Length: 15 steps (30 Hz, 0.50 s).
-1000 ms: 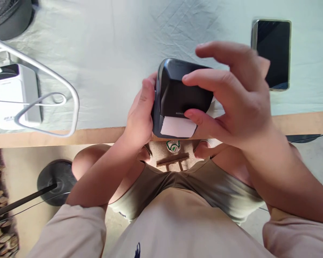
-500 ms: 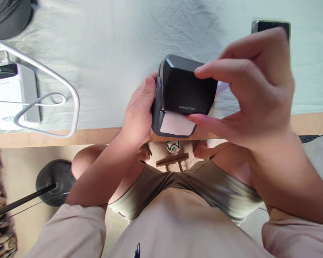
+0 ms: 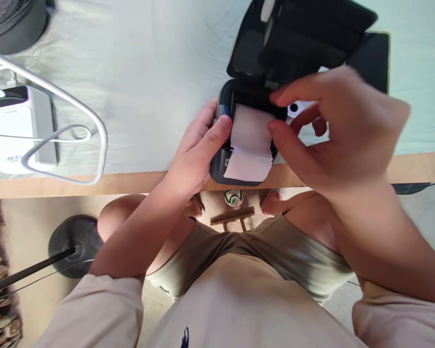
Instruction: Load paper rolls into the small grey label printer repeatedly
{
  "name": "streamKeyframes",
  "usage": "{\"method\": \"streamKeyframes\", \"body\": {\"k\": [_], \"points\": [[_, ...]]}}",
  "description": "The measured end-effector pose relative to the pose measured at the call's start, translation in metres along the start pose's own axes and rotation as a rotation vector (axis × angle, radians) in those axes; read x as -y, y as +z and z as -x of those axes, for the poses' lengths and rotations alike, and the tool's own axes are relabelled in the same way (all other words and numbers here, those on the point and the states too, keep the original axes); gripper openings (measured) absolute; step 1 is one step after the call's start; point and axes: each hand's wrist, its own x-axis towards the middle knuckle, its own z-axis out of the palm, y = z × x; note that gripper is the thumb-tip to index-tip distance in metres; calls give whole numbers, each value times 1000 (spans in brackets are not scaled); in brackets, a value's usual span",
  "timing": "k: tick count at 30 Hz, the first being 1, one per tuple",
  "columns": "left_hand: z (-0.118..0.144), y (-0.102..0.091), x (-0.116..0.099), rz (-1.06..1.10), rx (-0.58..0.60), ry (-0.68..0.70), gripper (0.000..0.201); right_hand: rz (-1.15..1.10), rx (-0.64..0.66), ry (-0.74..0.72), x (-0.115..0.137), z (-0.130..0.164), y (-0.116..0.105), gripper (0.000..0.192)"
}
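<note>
Black lid (image 3: 311, 38), white paper (image 3: 252, 128), pale green cloth (image 3: 137, 72), black-and-white power bank (image 3: 14, 123)

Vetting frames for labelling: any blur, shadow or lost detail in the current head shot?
Head view: right hand looks soft, likely motion blur, left hand crisper; head view: open black lid is dark underneath, hiding detail; head view: a shadow edges the white power bank, its lower lettering smeared.

Probably a home or casual household space, exact room unclear. Cues: wood-edged table (image 3: 141, 185) under a creased pale green tablecloth (image 3: 130, 72), white power bank (image 3: 14, 135) with looped cable (image 3: 102, 140), casual shorts (image 3: 304, 241), concrete-looking floor (image 3: 426, 222), apparent stacked firewood (image 3: 0, 295) at lower left.
</note>
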Motion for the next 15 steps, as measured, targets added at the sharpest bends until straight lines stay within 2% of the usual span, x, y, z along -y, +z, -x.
{"method": "streamKeyframes", "body": {"k": [3, 5, 9, 13, 15], "points": [[1, -3, 0, -82, -48, -32, 17, 194, 149, 15, -10, 7, 1, 31], [1, -4, 0, -105, -67, -50, 20, 233, 231, 72, -15, 10, 2, 42], [1, -5, 0, -89, -77, -71, 22, 188, 326, 174, -9, 6, 1, 41], [2, 3, 0, -24, -106, -55, 15, -5, 267, 218, 7, -1, -11, 34], [2, 7, -1, 32, -127, -25, 9, -97, 193, 268, 1, 1, -21, 38]]}}
